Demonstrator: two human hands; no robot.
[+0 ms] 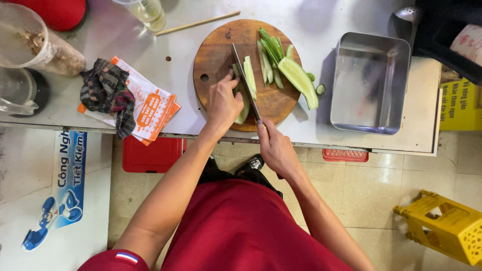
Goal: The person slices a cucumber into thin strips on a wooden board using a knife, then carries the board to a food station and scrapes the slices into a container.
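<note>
At the far left a clear plastic blender jug (22, 35) with brown bits inside lies tipped on the pale, smooth surface (115, 35), beside a crumpled dark checked cloth (106, 93) lying over two orange-and-white paper sleeves (150, 108). A thin wooden chopstick (197, 23) lies above one round wooden cutting board (218, 55), brown and worn, with a small hole near its left edge. The left hand (222, 103) presses its fingers down on a pale green cucumber piece (243, 111) on the board, clamped over it. Just beside it the right hand (276, 148) is wrapped tight around the handle of one long steel knife (246, 83), whose blade runs up the board against the cucumber. Right of the blade lie several slim cucumber strips (268, 57) and one larger halved cucumber (300, 80), glossy-skinned. Further right sits one empty rectangular metal tray (371, 45) with rounded corners. Below, the floor is beige tile, with a red plastic crate (153, 154) under the surface and a yellow plastic stool (447, 228) at lower right
</note>
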